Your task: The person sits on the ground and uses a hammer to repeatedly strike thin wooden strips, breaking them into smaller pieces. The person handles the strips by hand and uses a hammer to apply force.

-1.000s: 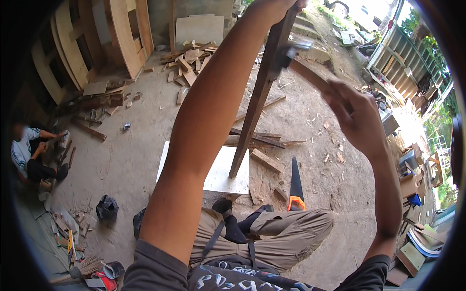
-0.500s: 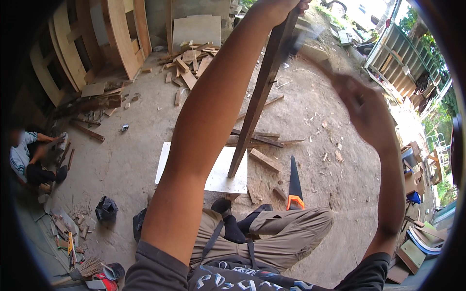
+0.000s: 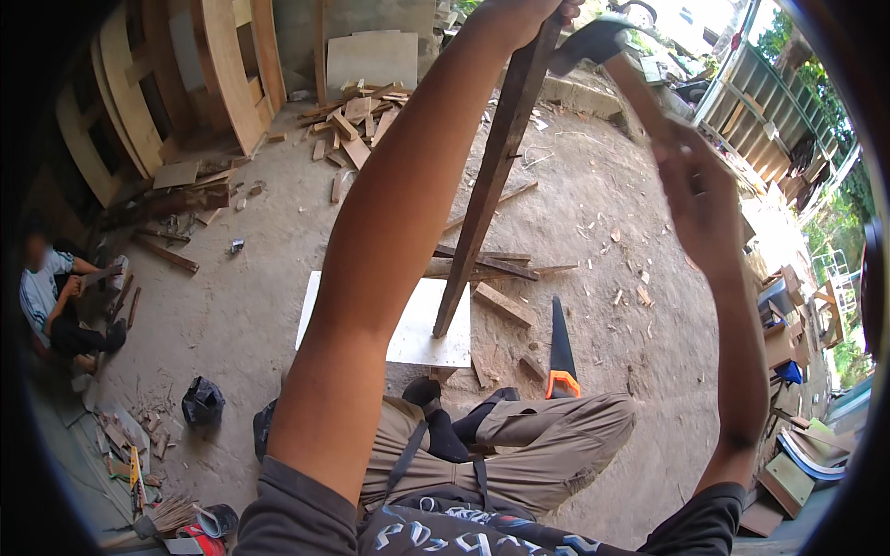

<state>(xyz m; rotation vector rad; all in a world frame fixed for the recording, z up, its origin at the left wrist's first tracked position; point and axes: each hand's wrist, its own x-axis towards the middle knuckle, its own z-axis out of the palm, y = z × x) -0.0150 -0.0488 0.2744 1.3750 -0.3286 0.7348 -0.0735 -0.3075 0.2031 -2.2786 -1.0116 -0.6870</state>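
Note:
My left hand (image 3: 530, 20) reaches up at the top and is closed around the upper part of a long dark wooden bar (image 3: 499, 157). The bar stands tilted, its lower end on a white board (image 3: 408, 324) in front of my crossed legs. A nail (image 3: 515, 157) sticks out of the bar's side. My right hand (image 3: 691, 181) grips the wooden handle of a hammer (image 3: 633, 88). The hammer's dark head is right beside the bar, just below my left hand; I cannot tell whether they touch. The bar's top end is out of view.
A handsaw (image 3: 562, 345) with an orange handle lies right of the board, near wood offcuts (image 3: 505, 306). Scrap wood (image 3: 357, 125) is piled farther back. At the far left another person (image 3: 65, 296) sits low. A black bag (image 3: 202, 400) stands on the ground at left.
The hammer and my right hand, blurred before, are now sharper, and the hammer head has risen slightly beside the bar. My left hand keeps its grip on the bar, which has barely moved.

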